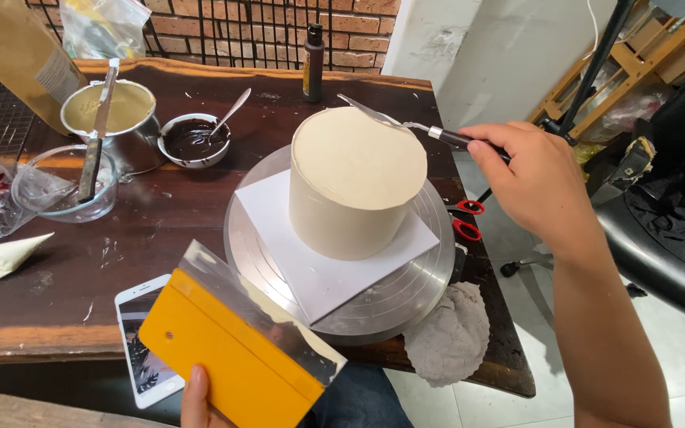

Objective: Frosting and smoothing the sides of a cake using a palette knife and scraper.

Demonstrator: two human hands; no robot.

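My right hand (529, 178) is closed around the dark handle of a small offset palette knife (406, 123), and its thin metal blade reaches left from my fingers to rest at the far right edge of the cake's top. The cake (356, 181) is a tall round one, coated smooth in pale cream, and it sits just left of that hand on a white square board (311, 269). The board lies on a silver turntable (406, 293) in the middle of the dark wooden table (65, 293).

My left hand (200, 400) is at the near edge of the view, low and to the left of the cake. Its fingers grip the bottom of a wide scraper (235, 341) with a yellow handle and a shiny steel blade, held tilted in the air near the turntable's near rim, not touching the cake.

Under the scraper, a white phone (140, 337) lies on the table's near edge. A crumpled grey cloth (449, 333) sits just right of the turntable's near side, and red-handled scissors (463, 220) show behind its right rim. Far left, a steel pot of cream (112, 115) holds a spatula, a glass bowl (57, 186) stands nearer beside it, and a small bowl of dark chocolate (194, 141) with a spoon lies between the pot and the cake. A dark bottle (313, 62) stands at the far edge.
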